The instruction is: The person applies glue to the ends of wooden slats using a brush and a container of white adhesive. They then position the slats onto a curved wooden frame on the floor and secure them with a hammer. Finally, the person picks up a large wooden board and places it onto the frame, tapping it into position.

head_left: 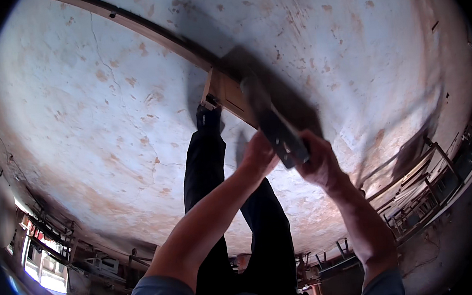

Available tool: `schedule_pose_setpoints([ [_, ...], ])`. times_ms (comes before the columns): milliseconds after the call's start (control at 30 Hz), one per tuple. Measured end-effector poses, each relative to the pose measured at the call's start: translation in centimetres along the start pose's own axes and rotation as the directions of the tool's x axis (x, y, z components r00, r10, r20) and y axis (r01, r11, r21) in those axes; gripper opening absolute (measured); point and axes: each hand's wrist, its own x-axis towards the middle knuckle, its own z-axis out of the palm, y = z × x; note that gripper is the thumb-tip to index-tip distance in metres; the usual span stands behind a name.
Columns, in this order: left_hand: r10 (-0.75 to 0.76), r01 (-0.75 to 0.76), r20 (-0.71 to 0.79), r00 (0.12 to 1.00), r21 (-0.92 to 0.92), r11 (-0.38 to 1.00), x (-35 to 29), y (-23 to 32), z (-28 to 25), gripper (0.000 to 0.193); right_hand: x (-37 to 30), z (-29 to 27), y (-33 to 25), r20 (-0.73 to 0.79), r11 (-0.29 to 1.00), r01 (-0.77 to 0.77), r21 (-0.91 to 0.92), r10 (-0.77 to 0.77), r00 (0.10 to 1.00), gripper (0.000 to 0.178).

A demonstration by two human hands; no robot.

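Note:
A dark, long tool (278,130) slants up and to the left in front of me; motion smears its far end, and I cannot make out its exact kind. My right hand (318,160) is closed around its near end. From the other side my left hand (259,152) is closed against it, with the fingertips hidden behind the tool. Beyond it lies a light brown wooden piece (227,94) with a narrow slot, partly covered by the tool. My black shoe (209,118) is at the left end of that wood, touching or very close to it.
A long wooden beam (141,29) runs from the upper left to the slotted piece. The pale floor (104,114) is stained and cracked. Wooden frames and boards (413,180) stand at the right; a bright window (47,265) and dark clutter are at the lower left.

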Motion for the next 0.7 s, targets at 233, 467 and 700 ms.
schedule_pose_setpoints([
  [233,0.209,-0.35,0.281,0.937,0.761,0.546,0.6,-5.1,0.4,0.027,-2.5,1.4,2.6,0.071,0.998,0.055,-0.005,-0.055,0.996,0.045],
  [467,-0.092,-0.203,0.297,0.95,0.368,-0.908,1.3,-2.1,2.8,0.018,-2.1,0.9,3.5,0.269,0.991,0.017,-0.13,0.019,0.963,0.044],
  [700,-0.202,-0.269,0.327,0.923,0.172,-0.948,0.9,-1.2,3.3,0.024,-2.5,2.0,1.9,0.223,0.99,-0.066,-0.122,0.092,0.971,0.045],
])
